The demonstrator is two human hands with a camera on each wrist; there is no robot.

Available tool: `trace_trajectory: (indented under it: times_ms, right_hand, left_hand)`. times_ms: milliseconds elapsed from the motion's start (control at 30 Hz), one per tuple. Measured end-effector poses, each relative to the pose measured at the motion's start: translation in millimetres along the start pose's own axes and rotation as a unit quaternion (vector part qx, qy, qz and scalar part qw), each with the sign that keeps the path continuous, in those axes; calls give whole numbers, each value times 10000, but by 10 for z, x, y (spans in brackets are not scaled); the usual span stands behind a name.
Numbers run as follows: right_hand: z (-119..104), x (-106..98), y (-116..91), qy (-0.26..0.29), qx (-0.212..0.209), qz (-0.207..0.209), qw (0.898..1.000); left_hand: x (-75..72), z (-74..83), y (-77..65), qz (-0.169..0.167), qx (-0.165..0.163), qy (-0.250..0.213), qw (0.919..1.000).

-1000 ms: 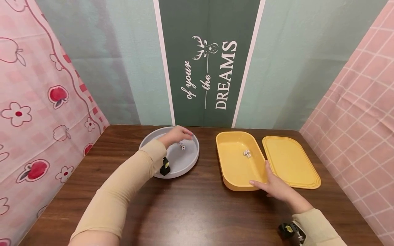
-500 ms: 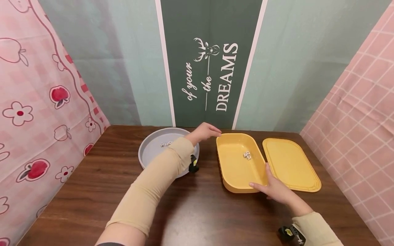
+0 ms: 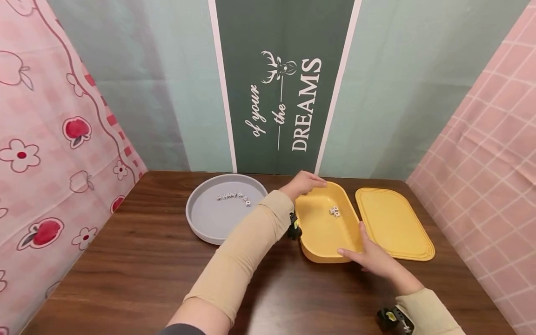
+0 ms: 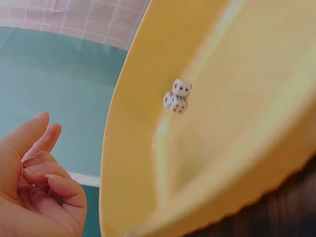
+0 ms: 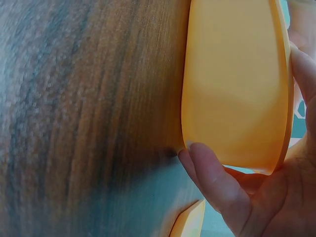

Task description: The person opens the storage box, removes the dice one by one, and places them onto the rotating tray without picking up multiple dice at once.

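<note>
My left hand (image 3: 304, 182) hovers over the far left corner of the yellow box (image 3: 322, 228). In the left wrist view, the index finger reaches out while the other fingers curl loosely, with nothing seen held. A small cluster of dice (image 4: 177, 96) lies on the box floor, white with red and dark pips. At the near right corner, my right hand (image 3: 374, 255) grips the box, its thumb at the near rim. The right wrist view shows fingertips (image 5: 202, 153) wrapped against the outer wall. Several more dice (image 3: 232, 196) form a curved row on the round grey tray (image 3: 209, 228).
A flat yellow lid (image 3: 395, 223) lies right of the box. The tray, box and lid share a dark wooden table (image 3: 125, 260). A green curtain (image 3: 280, 160) closes off the back, with pink cloths at both sides.
My left hand has moved right, from over the grey tray to the yellow box, uncovering the row of dice. The right hand has kept its grip on the box.
</note>
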State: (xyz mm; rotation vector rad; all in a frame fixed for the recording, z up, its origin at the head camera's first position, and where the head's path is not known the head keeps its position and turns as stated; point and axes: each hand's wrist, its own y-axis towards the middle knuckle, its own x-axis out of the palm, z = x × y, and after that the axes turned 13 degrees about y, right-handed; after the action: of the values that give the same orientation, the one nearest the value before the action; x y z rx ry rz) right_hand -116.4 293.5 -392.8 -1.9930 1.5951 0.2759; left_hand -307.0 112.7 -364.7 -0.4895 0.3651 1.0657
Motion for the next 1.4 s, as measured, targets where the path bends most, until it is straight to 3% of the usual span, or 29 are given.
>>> trace_trajectory:
  times_ms: [300, 500, 800, 900, 1033, 1133, 1400]
  right_hand:
    - [17, 9, -3, 85, 46, 45, 9999]
    - [14, 31, 5, 142, 37, 95, 9998]
    - [10, 42, 32, 131, 56, 126, 9998]
    - [18, 26, 29, 109, 40, 156, 9998]
    - [9, 26, 26, 95, 2, 175, 9998]
    - [6, 29, 26, 95, 7, 173, 9998]
    - [20, 24, 22, 141, -15, 195, 9997]
  left_hand:
    - [171, 95, 128, 52, -57, -281, 9996]
    - [238, 83, 220, -86, -218, -53, 9997]
    - [301, 82, 311, 16, -100, 47, 9999]
    - [389, 14, 318, -43, -61, 264, 9996]
    - [455, -153, 362, -207, 433, 702, 9964]
    - [446, -195, 343, -405, 736, 1184, 9894]
    - [527, -179, 238, -629, 831, 1864, 9769]
